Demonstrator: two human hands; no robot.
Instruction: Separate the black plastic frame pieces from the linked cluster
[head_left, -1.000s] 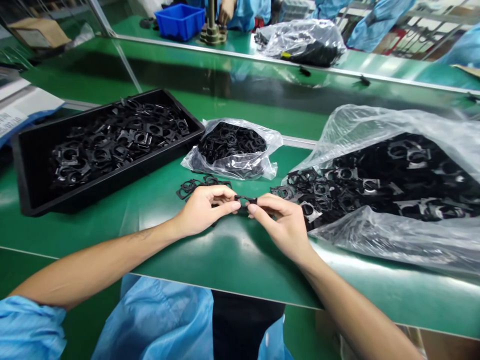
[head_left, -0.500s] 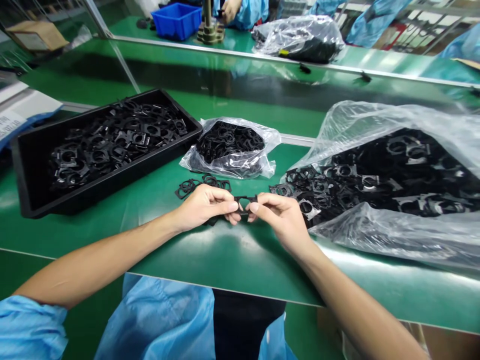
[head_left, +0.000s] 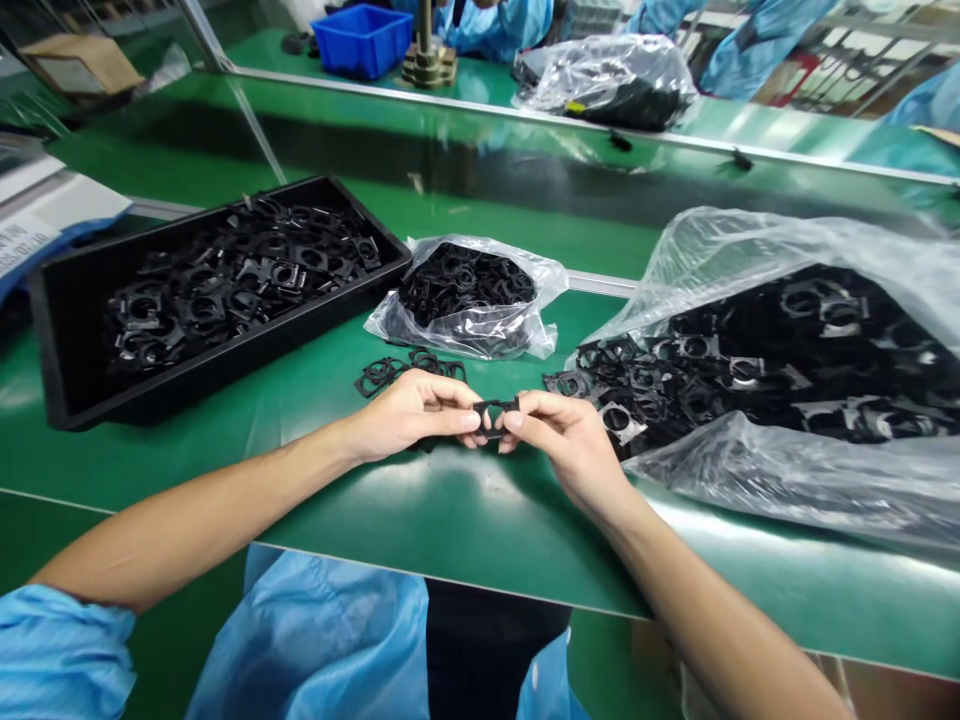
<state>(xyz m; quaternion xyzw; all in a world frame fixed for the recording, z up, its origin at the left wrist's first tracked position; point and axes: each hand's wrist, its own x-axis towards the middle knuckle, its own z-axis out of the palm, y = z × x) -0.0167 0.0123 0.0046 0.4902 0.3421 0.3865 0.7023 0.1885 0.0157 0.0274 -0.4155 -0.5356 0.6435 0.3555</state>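
My left hand (head_left: 409,415) and my right hand (head_left: 566,445) meet over the green table (head_left: 465,510), both pinching one small black plastic ring part (head_left: 496,412) between their fingertips. Just behind my left hand lie a few loose black ring parts (head_left: 390,370). To the right of my right hand a large clear bag (head_left: 795,360) spills black frame parts onto the table. A smaller clear bag (head_left: 469,295) of black rings sits behind the hands. At the left stands a black tray (head_left: 67,390) holding several black frame parts.
A metal rail (head_left: 600,285) separates the table from a green conveyor belt behind. On the far side stand a blue bin (head_left: 360,40), a metal fixture (head_left: 429,60) and another bag of parts (head_left: 607,80), with people in blue coats. Papers (head_left: 37,210) lie at far left.
My hands stay together on the small part and have turned it a little, so it now shows more face-on between the fingertips. Nothing else has moved.
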